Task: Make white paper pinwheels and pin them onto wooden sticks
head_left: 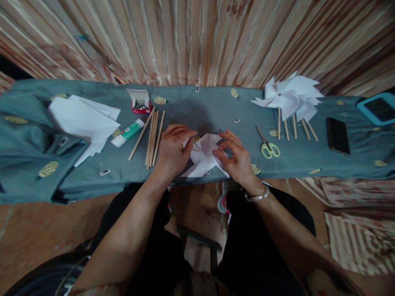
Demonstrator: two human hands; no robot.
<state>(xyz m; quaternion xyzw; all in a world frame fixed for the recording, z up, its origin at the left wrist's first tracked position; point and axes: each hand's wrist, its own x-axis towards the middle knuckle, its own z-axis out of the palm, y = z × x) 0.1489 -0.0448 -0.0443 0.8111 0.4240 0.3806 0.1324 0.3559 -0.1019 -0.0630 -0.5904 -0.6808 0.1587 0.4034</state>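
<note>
A white paper pinwheel [206, 149], cut and partly folded, lies on the cloth in front of me. My left hand [175, 149] pinches the paper at its upper left side, thumb and fingers together. On the right side of the paper, my right hand [233, 155] grips a corner between thumb and fingertip, the other fingers bent above. Several wooden sticks [153, 137] lie just left of my left hand. Green-handled scissors [269, 149] rest to the right of my right hand.
An open red box [141, 107] of small metal pieces and a glue tube [128, 132] stand left, beside white paper sheets [83, 119]. Finished paper pinwheels [291, 96] on sticks lie at right, near a black phone [338, 135] and a blue-framed device [378, 109]. A pleated curtain [185, 41] hangs behind.
</note>
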